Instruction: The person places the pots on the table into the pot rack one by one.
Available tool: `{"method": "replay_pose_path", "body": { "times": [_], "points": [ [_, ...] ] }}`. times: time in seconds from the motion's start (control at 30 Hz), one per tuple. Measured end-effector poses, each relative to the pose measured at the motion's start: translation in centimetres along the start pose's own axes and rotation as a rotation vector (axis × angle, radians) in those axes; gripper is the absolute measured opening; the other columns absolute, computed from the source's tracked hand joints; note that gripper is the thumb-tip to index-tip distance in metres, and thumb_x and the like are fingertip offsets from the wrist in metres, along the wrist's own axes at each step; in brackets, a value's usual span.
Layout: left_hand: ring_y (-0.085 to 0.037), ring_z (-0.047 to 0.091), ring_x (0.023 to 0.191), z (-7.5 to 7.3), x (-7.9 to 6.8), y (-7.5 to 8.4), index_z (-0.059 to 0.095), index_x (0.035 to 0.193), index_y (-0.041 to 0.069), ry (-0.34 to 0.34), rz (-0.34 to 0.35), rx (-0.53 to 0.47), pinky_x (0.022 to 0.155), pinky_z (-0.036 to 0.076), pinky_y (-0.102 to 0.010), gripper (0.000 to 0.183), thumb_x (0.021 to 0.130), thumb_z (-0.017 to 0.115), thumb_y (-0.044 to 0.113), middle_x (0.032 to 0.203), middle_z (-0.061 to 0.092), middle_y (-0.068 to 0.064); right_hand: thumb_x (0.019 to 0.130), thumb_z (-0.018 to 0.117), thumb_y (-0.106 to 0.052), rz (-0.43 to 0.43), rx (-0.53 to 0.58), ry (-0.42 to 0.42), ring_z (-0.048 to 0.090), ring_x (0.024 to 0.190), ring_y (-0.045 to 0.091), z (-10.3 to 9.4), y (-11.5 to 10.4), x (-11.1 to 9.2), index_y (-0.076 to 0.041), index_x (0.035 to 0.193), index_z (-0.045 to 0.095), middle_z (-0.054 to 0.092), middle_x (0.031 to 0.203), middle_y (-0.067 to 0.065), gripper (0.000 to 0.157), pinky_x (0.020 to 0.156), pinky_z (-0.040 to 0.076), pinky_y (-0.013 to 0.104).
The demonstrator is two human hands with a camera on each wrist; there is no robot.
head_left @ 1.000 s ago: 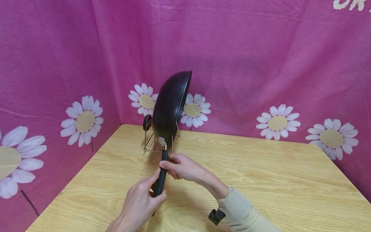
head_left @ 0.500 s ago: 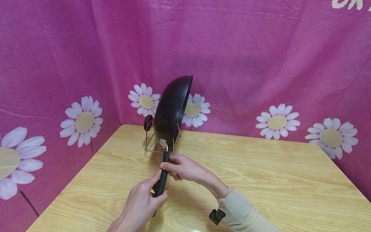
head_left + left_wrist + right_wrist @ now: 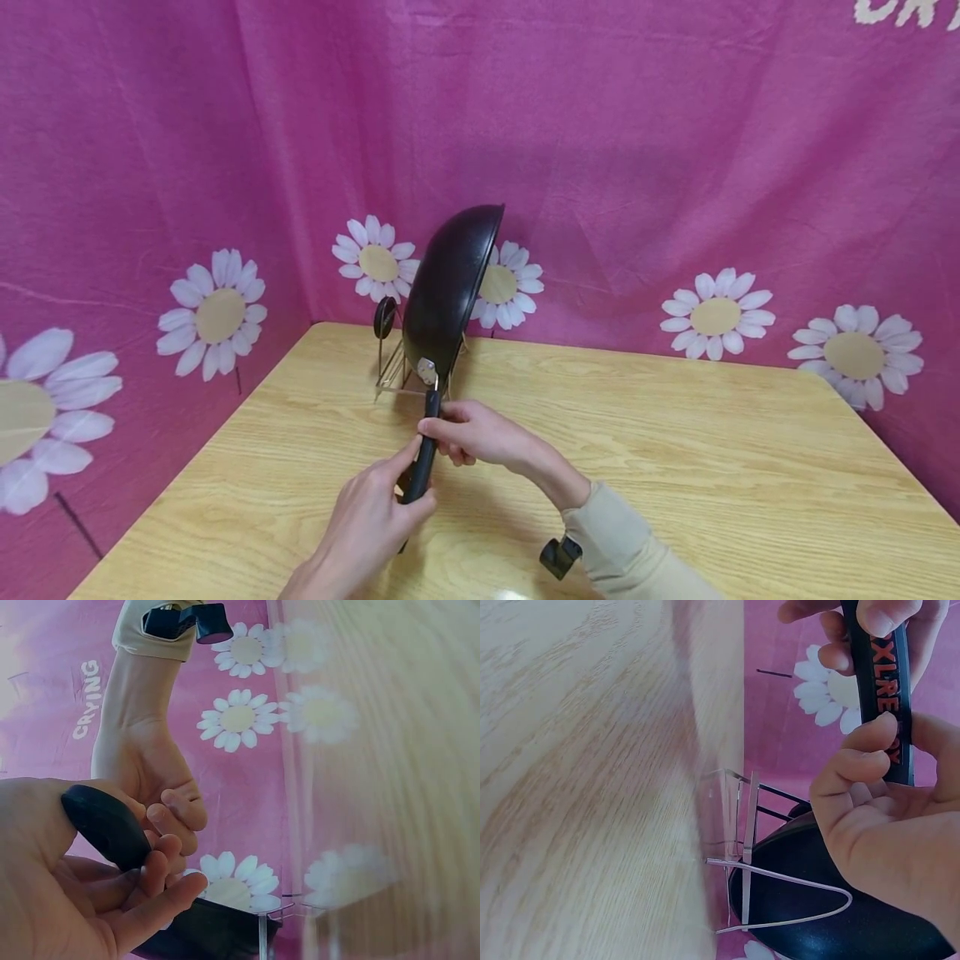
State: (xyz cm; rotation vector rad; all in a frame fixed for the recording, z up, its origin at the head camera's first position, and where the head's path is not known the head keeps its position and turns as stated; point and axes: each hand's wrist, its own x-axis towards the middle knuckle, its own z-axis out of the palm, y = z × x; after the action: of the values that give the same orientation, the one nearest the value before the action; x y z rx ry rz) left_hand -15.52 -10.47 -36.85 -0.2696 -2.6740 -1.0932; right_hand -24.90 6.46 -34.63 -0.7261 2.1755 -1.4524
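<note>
A deep black wok (image 3: 450, 283) stands tilted on its edge in a wire rack (image 3: 748, 832), its outer side facing left in the head view. A metal bracket (image 3: 427, 371) joins the wok to its long black handle (image 3: 422, 467). My left hand (image 3: 367, 517) grips the lower end of that handle, thumb on one side and fingers on the other. Higher up, close to the bracket, my right hand (image 3: 480, 433) pinches the handle between thumb and fingers. Orange-red letters run along the handle in the right wrist view. The rack's wire loop (image 3: 810, 881) passes in front of the wok.
A small round black piece (image 3: 385, 317) sits on the rack's left side. The rack stands on a wood-grain table (image 3: 675, 467) toward its back left. Behind and to the left hangs a pink cloth (image 3: 615, 167) printed with white daisies.
The wok has sunk lower into the rack and shifted slightly right in the head view. Both hands keep their grip and move slightly with the handle.
</note>
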Motion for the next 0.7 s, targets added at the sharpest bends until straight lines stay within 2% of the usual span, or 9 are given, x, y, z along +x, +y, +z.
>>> {"method": "replay_pose_path", "body": {
  "times": [0.17, 0.27, 0.4, 0.7],
  "points": [
    [-0.002, 0.044, 0.053, 0.17, 0.14, -0.13, 0.061, 0.137, 0.016, -0.003, 0.003, 0.012, 0.053, 0.036, -0.021, 0.059, 0.079, 0.075, 0.019, 0.078, 0.065, 0.008, 0.102, 0.054, -0.028, 0.003, 0.006, -0.005, 0.044, 0.053, 0.011, 0.06, 0.17, 0.08, -0.005, 0.09, 0.058, 0.047, 0.064, 0.0, 0.026, 0.05, 0.032, 0.024],
    [-0.002, 0.043, 0.053, 0.18, 0.14, -0.16, 0.062, 0.136, 0.015, -0.001, 0.019, 0.054, 0.053, 0.036, -0.021, 0.06, 0.079, 0.076, 0.021, 0.079, 0.066, 0.007, 0.103, 0.053, -0.029, 0.002, -0.01, -0.004, 0.044, 0.053, 0.011, 0.17, 0.22, 0.02, -0.005, 0.093, 0.058, 0.048, 0.065, -0.001, 0.026, 0.049, 0.032, 0.023],
    [-0.003, 0.044, 0.054, 0.15, 0.26, -0.05, 0.06, 0.138, 0.012, -0.03, 0.026, 0.09, 0.053, 0.035, -0.022, 0.063, 0.08, 0.078, 0.026, 0.078, 0.066, 0.007, 0.103, 0.052, -0.029, -0.008, -0.031, 0.027, 0.044, 0.053, 0.011, 0.21, 0.32, -0.12, -0.005, 0.095, 0.06, 0.05, 0.065, -0.001, 0.027, 0.048, 0.032, 0.022],
    [-0.005, 0.049, 0.056, 0.14, 0.57, 0.21, 0.055, 0.142, 0.011, -0.123, -0.034, 0.029, 0.053, 0.038, -0.022, 0.068, 0.083, 0.078, 0.036, 0.092, 0.071, 0.006, 0.103, 0.053, -0.032, -0.03, -0.082, 0.075, 0.046, 0.05, 0.011, -0.05, 0.64, -0.59, -0.005, 0.095, 0.062, 0.052, 0.064, -0.001, 0.03, 0.048, 0.035, 0.023]
  ]
}}
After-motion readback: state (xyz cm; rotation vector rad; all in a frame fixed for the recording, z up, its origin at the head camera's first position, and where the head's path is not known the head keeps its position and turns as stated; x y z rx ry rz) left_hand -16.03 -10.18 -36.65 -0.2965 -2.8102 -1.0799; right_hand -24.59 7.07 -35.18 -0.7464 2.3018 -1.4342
